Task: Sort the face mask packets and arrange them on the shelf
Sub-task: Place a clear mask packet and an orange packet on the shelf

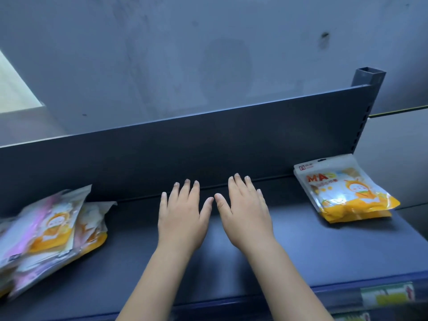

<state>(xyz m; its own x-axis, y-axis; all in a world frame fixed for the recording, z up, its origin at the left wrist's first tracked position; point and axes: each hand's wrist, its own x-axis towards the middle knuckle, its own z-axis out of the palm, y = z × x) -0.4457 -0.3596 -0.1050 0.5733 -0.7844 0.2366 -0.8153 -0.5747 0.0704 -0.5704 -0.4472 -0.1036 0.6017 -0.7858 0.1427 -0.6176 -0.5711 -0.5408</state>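
**On the shelf (pixel 220 262): both hands flat and empty, mask packets at either end**

Nearest the camera: the shelf's front edge, blue. A price-label strip (pixel 386 296) sits at its right end, print too blurred to read.

Two bare forearms reach in over that edge, side by side, mid-shelf.

Left hand (pixel 181 218): palm down, fingers (pixel 186 191) straight and slightly spread, holding nothing.

Right hand (pixel 246 214): same pose, palm down, fingers (pixel 238 186) straight, nothing held.

The thumb tips point at each other, just apart. Cannot tell if the palms rest on the shelf or hover just above it.

Packets:
- Mixed pile (pixel 51 235) at the left end, well apart from the left hand. Loose and overlapping, pink-tinted and orange-bottomed packets together, some tilted against each other. It runs off the left of the frame.
- Orange stack (pixel 345 193) at the right end, well apart from the right hand. Lying flat, white top, orange base, cartoon print, one packet on another, top edge near the back panel.

Beyond the fingertips is the dark back panel (pixel 208 147), upright along the whole shelf. A slotted upright post (pixel 368 79) stands at its right end. Behind that is a grey, stained wall (pixel 208 54).
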